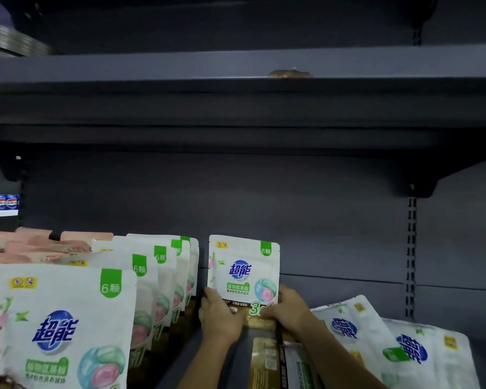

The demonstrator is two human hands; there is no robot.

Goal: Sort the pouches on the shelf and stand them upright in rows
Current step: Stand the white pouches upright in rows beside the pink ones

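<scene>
A white laundry-bead pouch [243,269] with a green tab stands upright against the back of the dark shelf [348,284]. My left hand [219,318] grips its lower left corner and my right hand [288,308] grips its lower right corner. A row of several matching white pouches [152,276] stands upright to the left, the nearest one large in front [65,327]. More white pouches [376,335] lie flat in a heap on the right. Another pouch [275,360] lies flat beneath my forearms.
Pink pouches [40,245] are stacked at the far left behind the white row. An upper shelf board [236,66] hangs overhead. A slotted upright [410,256] runs down the back panel at the right. Blue-labelled goods [0,203] show at the left edge.
</scene>
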